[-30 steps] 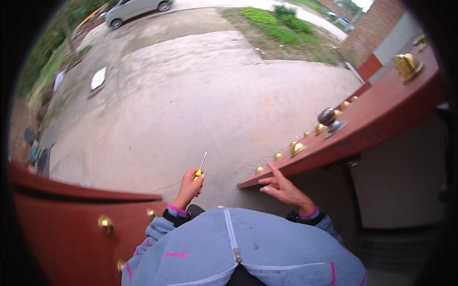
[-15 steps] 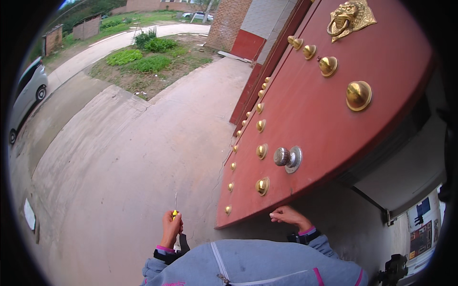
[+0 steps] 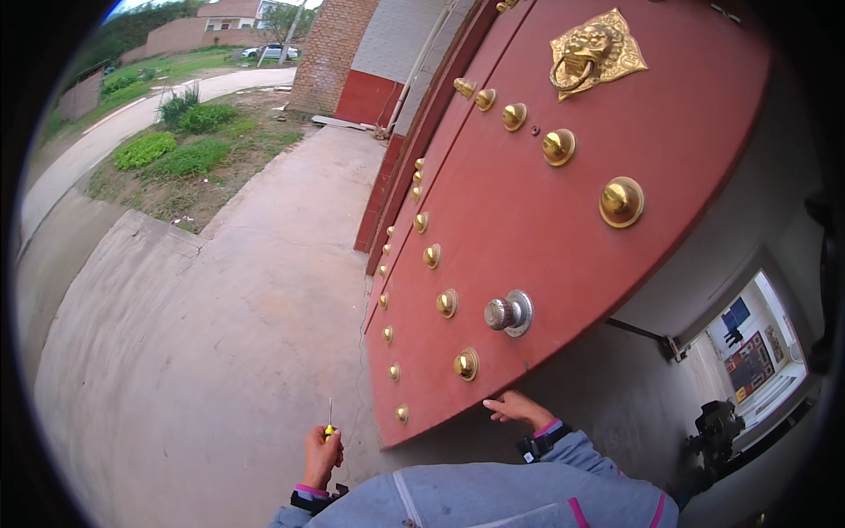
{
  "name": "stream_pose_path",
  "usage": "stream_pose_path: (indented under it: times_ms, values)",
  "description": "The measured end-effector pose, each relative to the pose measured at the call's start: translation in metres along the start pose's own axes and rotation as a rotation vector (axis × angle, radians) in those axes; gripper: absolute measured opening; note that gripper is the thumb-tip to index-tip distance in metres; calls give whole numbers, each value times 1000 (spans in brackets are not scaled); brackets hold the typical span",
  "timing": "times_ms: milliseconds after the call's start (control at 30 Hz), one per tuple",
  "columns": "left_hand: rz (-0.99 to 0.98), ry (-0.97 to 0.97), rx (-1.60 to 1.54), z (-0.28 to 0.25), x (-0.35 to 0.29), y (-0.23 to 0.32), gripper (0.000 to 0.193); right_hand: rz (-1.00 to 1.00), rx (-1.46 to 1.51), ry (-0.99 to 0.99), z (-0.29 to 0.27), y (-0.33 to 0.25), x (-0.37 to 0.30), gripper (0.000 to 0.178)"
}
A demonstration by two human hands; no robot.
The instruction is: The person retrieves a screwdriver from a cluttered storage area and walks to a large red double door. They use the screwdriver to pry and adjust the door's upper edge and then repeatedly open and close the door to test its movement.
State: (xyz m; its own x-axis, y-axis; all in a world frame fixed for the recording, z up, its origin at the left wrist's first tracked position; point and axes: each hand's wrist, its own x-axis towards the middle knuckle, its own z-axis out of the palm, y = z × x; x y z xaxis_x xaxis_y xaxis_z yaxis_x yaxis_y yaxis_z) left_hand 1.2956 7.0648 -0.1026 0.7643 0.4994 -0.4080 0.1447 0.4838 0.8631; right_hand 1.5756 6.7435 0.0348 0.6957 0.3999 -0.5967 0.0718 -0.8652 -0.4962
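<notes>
A slim screwdriver (image 3: pixel 331 429) with a yellow handle is held in my left hand (image 3: pixel 322 459), its thin metal shaft pointing up. Over by the lower edge of a red door (image 3: pixel 563 238), my right hand (image 3: pixel 521 408) reaches out from its sleeve. The fingers of that hand are partly stretched toward the door's edge and seem to hold nothing; whether they touch it, I cannot tell. On the door face sit a round silver knob (image 3: pixel 502 313), several brass domed studs (image 3: pixel 621 201) and a gold lion-head ring knocker (image 3: pixel 588 58). A small dark hole (image 3: pixel 535 130) shows among the upper studs.
Pale concrete ground (image 3: pixel 220 352) spreads to the left, with a crack running near the door. Farther off lie a planted patch (image 3: pixel 167 150), a brick pillar (image 3: pixel 330 62) and a parked car (image 3: pixel 271 52). Behind the door, at right, are a metal bar (image 3: pixel 642 339) and a dark camera-like device (image 3: pixel 717 431).
The view has shifted, so the door and yard sit farther left in the picture. My right hand's fingers have stretched out from a curled pose. The screwdriver stays in my left hand.
</notes>
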Motion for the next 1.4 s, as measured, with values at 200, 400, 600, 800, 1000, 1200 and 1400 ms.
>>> stream_pose_path:
  times_ms: [200,400,600,800,1000,1200,1400]
  values:
    - [-35,-71,3,-2,5,-1,15,-196,-278,35,3,-71,-61,38]
    - [-24,-75,17,-22,14,5,15,-796,-984,1244,-67,-228,-174,50]
    - [-3,-69,-43,-46,18,12,14,-307,-1399,1699,-156,-281,-160,70]
    - [-14,-24,-18,-83,25,18,15,-228,-1340,1747,-141,-278,-142,70]
    - [-46,36,-7,-104,54,32,16,-682,-926,926,15,-231,-42,72]
    - [-51,100,125,-136,86,74,17,-560,-537,650,82,-179,107,74]
    - [-12,226,207,-165,141,151,14,-227,480,779,35,-173,251,57]
